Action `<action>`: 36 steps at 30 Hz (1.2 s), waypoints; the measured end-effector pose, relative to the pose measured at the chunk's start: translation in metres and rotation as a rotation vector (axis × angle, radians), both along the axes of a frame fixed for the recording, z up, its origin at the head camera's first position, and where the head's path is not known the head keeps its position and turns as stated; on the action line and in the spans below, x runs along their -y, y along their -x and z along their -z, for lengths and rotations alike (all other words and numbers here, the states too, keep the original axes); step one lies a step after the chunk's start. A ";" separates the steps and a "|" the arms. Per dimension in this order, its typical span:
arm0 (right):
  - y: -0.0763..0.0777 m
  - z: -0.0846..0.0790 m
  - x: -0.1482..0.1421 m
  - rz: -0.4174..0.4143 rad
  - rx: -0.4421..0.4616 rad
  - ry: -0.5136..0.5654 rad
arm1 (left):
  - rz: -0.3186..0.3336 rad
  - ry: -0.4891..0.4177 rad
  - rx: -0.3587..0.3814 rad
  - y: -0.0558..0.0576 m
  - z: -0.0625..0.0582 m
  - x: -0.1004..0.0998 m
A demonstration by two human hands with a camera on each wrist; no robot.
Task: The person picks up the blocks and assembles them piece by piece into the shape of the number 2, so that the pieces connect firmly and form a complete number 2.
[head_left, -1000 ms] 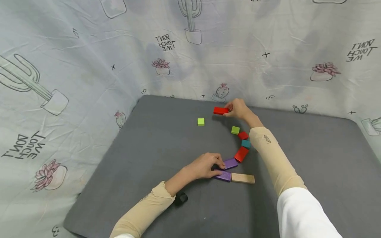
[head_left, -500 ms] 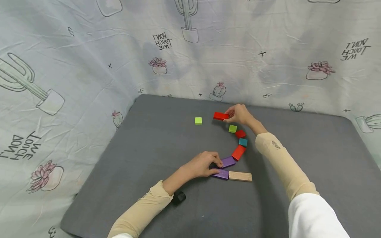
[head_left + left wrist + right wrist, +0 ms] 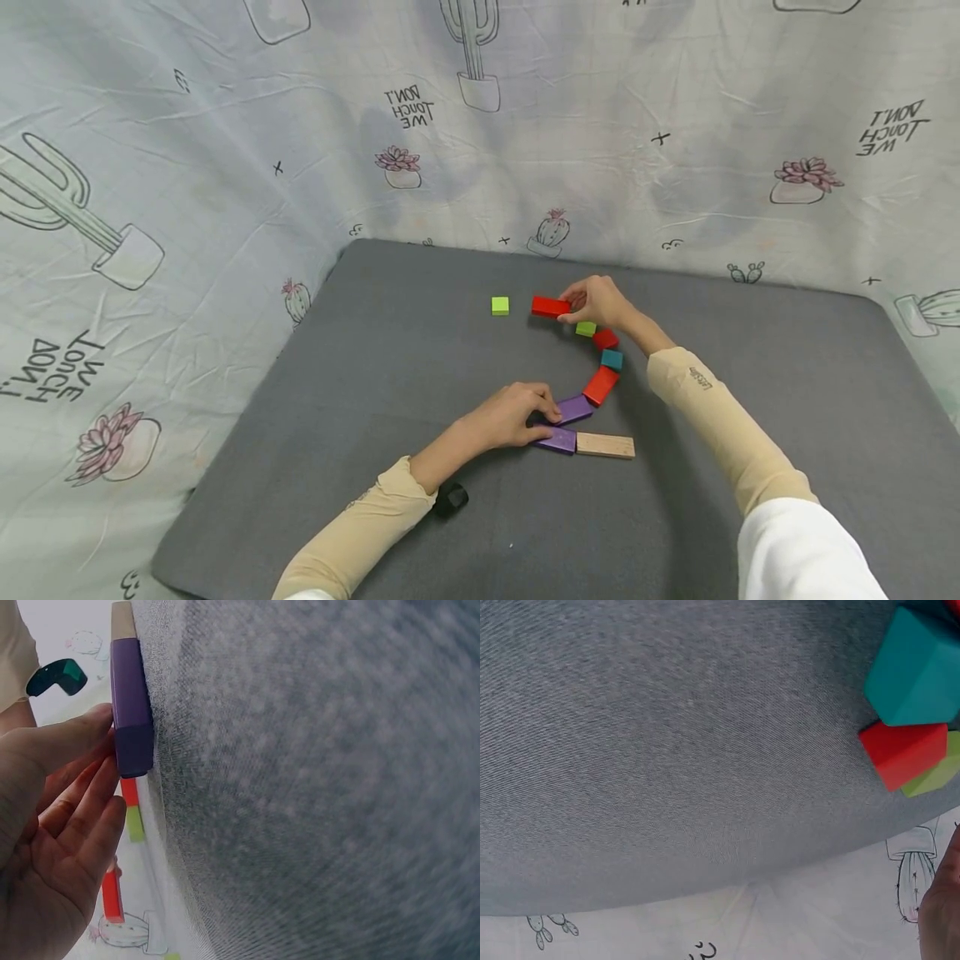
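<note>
My right hand (image 3: 597, 302) pinches one end of a red rectangular block (image 3: 550, 307) between thumb and fingers, close to the green block (image 3: 586, 330) at the far end of a curved row. From there the row runs through a small red block (image 3: 606, 338), a teal block (image 3: 907, 671) and a red block (image 3: 602, 385) to a purple block (image 3: 576, 409). A second purple block (image 3: 131, 705) lies nearer me, end to end with a plain wooden block (image 3: 606, 446). My left hand (image 3: 510, 417) holds the left ends of both purple blocks, thumb on the nearer one, hiding where they meet.
A loose light green block (image 3: 500, 306) lies left of the held red block. A small black object (image 3: 452, 500) sits beside the left forearm. The grey table (image 3: 390, 333) is bounded at the back and left by a printed curtain (image 3: 315, 125).
My right hand has brought the red block nearer to me and slightly left, down toward the row's green end. The left hand stays on the purple blocks.
</note>
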State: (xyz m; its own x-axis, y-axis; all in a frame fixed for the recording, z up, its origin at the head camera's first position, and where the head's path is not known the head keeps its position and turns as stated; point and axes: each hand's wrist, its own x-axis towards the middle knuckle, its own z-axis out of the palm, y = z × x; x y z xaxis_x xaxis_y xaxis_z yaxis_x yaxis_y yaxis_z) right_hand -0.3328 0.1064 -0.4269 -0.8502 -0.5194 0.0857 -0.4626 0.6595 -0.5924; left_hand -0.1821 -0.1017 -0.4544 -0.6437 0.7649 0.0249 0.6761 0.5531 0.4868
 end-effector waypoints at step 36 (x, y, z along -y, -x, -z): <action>0.004 0.016 -0.008 -0.207 -0.057 -0.170 | -0.007 0.003 0.010 0.000 0.001 0.001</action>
State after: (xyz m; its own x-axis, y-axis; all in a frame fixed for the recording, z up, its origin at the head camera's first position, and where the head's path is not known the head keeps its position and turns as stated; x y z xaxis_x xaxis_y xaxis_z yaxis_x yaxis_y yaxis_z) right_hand -0.3372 0.1145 -0.4432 -0.7210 -0.6924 0.0272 -0.6273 0.6354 -0.4503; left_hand -0.1819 -0.1028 -0.4553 -0.6492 0.7604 0.0165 0.6674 0.5591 0.4919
